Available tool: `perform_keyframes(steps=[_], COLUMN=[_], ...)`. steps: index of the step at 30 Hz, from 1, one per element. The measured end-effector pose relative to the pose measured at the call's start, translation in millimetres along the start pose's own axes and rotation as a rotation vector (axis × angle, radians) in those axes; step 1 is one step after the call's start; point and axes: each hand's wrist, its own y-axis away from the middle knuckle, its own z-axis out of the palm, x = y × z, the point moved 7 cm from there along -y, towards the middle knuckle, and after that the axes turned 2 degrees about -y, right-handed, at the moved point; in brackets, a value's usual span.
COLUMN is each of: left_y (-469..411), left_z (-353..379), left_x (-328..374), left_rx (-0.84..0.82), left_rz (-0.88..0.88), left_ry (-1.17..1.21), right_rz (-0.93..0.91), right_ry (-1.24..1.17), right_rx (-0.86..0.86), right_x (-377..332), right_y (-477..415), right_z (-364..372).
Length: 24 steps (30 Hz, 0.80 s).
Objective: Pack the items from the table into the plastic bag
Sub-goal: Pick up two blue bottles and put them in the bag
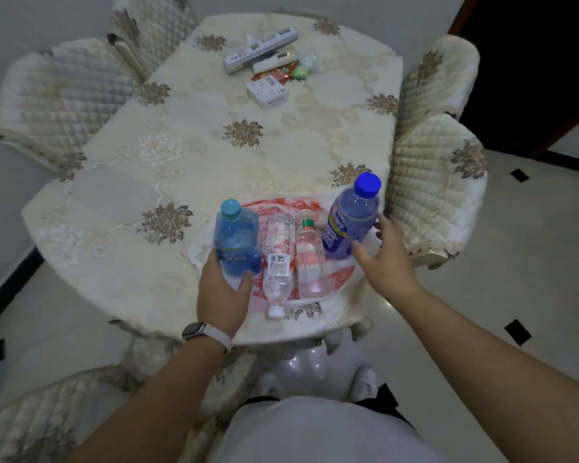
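Our left hand point(223, 289) curls round the base of the light-blue bottle point(236, 242). Between our hands a white-capped bottle point(278, 262) and a green-collared bottle point(310, 259) lie on the plastic bag point(340, 279), which lies flat on the table point(181, 168). Our right hand point(388, 262) touches the dark-blue bottle point(350, 218) with spread fingers; we cannot tell whether it grips.

Both bare forearms reach forward, the left nearer the body's midline. The left hand point(223, 289), with a grey watch on a white strap point(208, 333) at its wrist, curls thumb and fingers round the base of a light-blue-capped blue plastic bottle point(236, 238). The right hand point(386, 259), fingers point(381, 225) spread, touches a dark-blue-capped clear plastic bottle point(348, 218); whether it grips is unclear.
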Motion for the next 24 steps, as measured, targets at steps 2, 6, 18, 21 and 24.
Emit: perform_keyframes(steps=[2,6,18,21,24], left_y=[10.6,41.4,136.8,158.2,176.3], left_z=[-1.7,7.0,125.8,167.3,208.9], left_x=[7.5,23.6,176.8,225.1,263.1], left_rx=[0.018,0.019,-0.141,-0.185,-0.25], left_rz=[0.001,-0.007,0.421,0.554,0.679], left_ry=[-0.021,-0.088,-0.345,-0.393,-0.459], right_rz=[-0.018,-0.061,-0.405,-0.447,-0.445], right_ry=[0.088,0.223,0.54,0.568,0.594], right_rx=[-0.019,-0.116,-0.204,-0.174,-0.143], right_x=[4.2,18.1,50.6,67.5,86.9], right_y=[6.7,16.6,42.1,47.7,50.5], right_z=[-7.9,-24.4,-155.4,-195.6,-234.5])
